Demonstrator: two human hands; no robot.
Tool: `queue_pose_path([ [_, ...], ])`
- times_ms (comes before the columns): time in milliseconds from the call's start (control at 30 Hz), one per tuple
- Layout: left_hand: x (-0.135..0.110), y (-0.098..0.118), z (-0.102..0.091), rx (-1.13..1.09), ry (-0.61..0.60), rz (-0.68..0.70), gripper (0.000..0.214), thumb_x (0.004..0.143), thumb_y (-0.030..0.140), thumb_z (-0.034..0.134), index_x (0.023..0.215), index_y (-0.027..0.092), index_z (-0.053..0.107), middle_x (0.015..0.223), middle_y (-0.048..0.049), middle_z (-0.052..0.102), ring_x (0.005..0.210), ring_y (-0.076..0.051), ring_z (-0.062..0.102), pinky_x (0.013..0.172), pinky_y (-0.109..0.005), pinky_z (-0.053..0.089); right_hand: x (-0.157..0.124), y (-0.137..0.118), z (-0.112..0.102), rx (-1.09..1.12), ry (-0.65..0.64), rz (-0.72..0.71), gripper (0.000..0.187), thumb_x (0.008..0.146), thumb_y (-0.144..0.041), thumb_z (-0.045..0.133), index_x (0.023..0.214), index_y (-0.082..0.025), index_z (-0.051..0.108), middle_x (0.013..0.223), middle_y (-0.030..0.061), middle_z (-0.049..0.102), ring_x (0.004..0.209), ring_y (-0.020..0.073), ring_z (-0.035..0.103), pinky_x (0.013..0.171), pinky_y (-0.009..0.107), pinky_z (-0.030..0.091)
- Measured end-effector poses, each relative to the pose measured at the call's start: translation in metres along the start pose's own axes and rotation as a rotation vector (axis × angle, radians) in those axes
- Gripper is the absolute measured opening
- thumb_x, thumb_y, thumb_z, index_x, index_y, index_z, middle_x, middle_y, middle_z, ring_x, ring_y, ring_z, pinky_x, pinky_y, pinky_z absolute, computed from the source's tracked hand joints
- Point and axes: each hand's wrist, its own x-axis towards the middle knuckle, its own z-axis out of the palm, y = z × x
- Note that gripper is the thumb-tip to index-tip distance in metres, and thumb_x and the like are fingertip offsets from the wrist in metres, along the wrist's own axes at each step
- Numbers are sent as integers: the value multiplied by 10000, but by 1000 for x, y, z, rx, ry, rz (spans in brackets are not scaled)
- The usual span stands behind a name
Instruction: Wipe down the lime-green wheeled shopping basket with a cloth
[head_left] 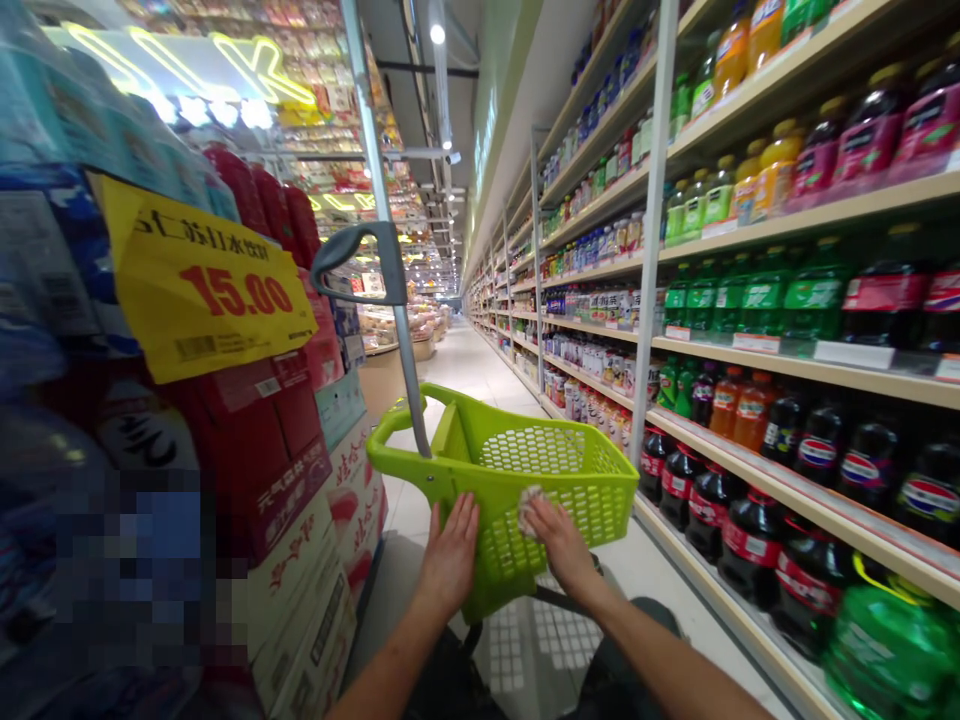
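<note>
A lime-green shopping basket (499,500) with perforated sides stands in the aisle just in front of me, over the floor. A grey metal pole (411,380) with a dark grey handle (390,262) rises from its left end. My left hand (452,545) lies flat on the basket's near side, towards the left, its fingers stretched out. Further right, my right hand (561,540) presses a crumpled, pale cloth (529,510) against the perforated part of the same side. Part of the cloth is hidden under the fingers.
Close on the right, long shelves (750,350) hold several rows of soda bottles (817,440). To the left rise stacked drink cartons (300,600) with a yellow price sign (214,285). The tiled aisle (457,350) runs straight ahead between them.
</note>
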Motion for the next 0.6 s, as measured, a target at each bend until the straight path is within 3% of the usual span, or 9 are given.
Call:
queue_pose_path([
  [133,-7,-8,5,39,42,-9,605,729,164,365,1330,123,318,1424,-100,279,1325,-222,198,1072,-495,114,-15,-10,5,25,-90,-61,406,792,-54,391,1096,-254,572,1206,45,565,1113,189,510,928,390,404],
  [267,-15,-18,6,31,77,-70,610,728,155,361,1335,122,310,1427,-95,271,1329,-216,185,1081,-488,75,32,-32,-10,56,45,-58,497,791,-16,341,1230,-210,473,1335,75,434,1254,190,347,999,423,318],
  [333,-19,-23,6,22,96,-95,613,728,155,358,1337,123,304,1430,-89,264,1333,-212,174,1083,-487,74,48,-40,-8,72,58,-65,492,801,-15,340,1231,-214,474,1339,76,428,1265,191,327,1011,436,293],
  [500,-30,-37,7,29,63,-134,628,715,149,360,1339,119,301,1435,-84,246,1332,-217,174,1084,-482,96,31,-53,16,79,-129,-126,362,834,-65,399,1087,-244,586,1235,72,538,1145,217,482,955,440,360],
  [600,-36,-46,7,10,6,-183,656,693,136,360,1345,111,286,1441,-78,222,1335,-219,162,1078,-485,112,48,-70,8,118,-61,-173,379,853,-76,374,1146,-245,546,1277,61,501,1198,205,426,973,430,344],
])
